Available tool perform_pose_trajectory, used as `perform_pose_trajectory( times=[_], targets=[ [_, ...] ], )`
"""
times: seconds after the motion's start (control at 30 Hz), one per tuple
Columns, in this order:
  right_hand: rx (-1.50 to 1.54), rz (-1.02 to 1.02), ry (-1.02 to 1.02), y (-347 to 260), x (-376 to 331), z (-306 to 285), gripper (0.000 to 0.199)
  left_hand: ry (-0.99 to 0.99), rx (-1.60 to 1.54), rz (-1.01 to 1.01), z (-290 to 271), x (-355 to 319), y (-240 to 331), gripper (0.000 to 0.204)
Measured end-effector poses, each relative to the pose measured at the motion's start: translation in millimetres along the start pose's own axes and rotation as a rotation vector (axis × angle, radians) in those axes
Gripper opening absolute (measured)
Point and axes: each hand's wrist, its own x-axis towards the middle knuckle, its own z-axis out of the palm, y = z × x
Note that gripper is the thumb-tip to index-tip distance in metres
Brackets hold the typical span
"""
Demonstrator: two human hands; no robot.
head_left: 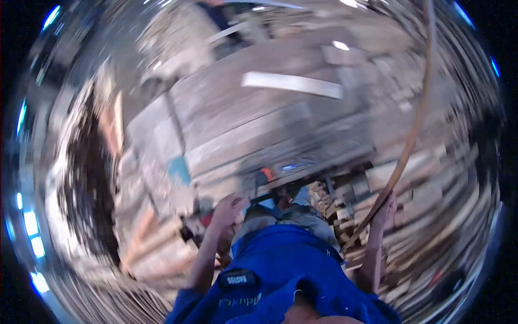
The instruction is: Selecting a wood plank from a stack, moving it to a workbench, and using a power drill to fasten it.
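Note:
A long, thin brown strip of wood point(413, 137) rises from beside my right leg to the top of the view, looking bent near the rim. Partway along it, my right hand point(389, 209) is closed on the strip at my right side. My left hand point(229, 209) is in front of my left hip, close to the near edge of a wide grey work table point(216, 116). Its fingers are smeared by motion, so whether it holds anything is unclear. A pale flat board point(291, 84) lies across the far part of the table.
A blue-green patch point(178, 170) and a small orange part point(267, 174) are near the table's front. Stacked wood pieces point(431, 216) fill the right side. More timber point(145, 232) lies at left. Part of another person point(218, 19) shows beyond the table. Everything is blurred.

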Motion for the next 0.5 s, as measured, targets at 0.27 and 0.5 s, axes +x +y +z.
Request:
perform_pose_trajectory(
  times=[0.27,0.5],
  targets=[
    [0.058,-0.536,-0.927,-191.9,-135.0,252.1,0.031,0.061,-0.387,0.133,29.7,-111.8,14.9,0.077],
    [0.166,-0.584,-1.471,-320.7,-457.4,317.5,0.039,0.739,-0.574,0.157,34.1,-242.4,-56.9,0.078]
  ],
)
